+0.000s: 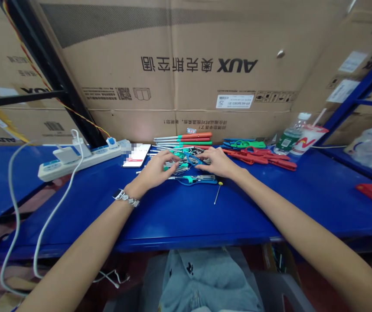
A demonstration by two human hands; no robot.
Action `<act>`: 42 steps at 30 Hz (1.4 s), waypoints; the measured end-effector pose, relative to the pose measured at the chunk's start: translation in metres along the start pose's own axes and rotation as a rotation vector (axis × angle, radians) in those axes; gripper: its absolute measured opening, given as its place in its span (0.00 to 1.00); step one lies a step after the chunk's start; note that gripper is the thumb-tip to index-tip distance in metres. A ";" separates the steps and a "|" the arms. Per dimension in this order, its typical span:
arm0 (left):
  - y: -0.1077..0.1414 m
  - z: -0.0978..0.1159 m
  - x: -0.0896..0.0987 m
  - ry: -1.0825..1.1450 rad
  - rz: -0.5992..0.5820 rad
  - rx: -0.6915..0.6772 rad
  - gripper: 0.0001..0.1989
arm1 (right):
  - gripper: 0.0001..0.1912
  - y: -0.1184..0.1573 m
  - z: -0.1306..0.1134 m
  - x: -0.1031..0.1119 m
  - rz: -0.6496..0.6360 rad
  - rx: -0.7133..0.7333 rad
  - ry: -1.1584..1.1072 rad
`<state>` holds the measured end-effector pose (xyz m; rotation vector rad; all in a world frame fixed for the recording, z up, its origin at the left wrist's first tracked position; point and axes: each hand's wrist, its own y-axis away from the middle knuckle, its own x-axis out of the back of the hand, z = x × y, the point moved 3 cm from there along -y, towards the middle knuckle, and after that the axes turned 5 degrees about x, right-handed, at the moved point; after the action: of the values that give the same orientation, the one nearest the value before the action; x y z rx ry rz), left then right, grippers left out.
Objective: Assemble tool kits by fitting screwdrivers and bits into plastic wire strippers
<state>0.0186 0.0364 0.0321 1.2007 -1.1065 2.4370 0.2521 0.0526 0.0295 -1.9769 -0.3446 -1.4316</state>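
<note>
My left hand (157, 169) reaches over a pile of long lighter parts, its fingers curved and its thumb apart from them; nothing shows clearly in its grip. Across from it, my right hand (221, 163) has fingers and thumb closed about the right end of a blue handle shell (192, 160). In front of both hands lies an opened long lighter (194, 178), its blue half shell showing green and clear inner parts. Nearer to me is a small screwdriver (218, 193) with a yellow top. The thin parts beneath my fingers are partly hidden.
Behind lie orange and green long lighters (186, 138). Red shells (260, 158) and blue-green shells (244, 143) are heaped right, near a bottle (292, 136) and cup (309, 139). On the left are a phone (138, 155) and power strip (85, 159). Cardboard (179, 95) stands behind.
</note>
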 end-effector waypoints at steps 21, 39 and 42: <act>0.001 -0.007 0.008 0.118 -0.027 0.039 0.10 | 0.14 0.013 -0.048 0.005 -0.216 0.267 0.054; 0.005 0.011 -0.029 -0.008 -0.363 0.056 0.18 | 0.16 0.016 -0.031 -0.002 -0.184 0.133 -0.209; 0.005 0.009 -0.029 0.017 -0.355 0.062 0.18 | 0.15 0.015 -0.027 -0.001 -0.186 0.111 -0.229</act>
<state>0.0405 0.0306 0.0111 1.2676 -0.7418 2.2177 0.2405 0.0238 0.0283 -2.0641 -0.7115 -1.2674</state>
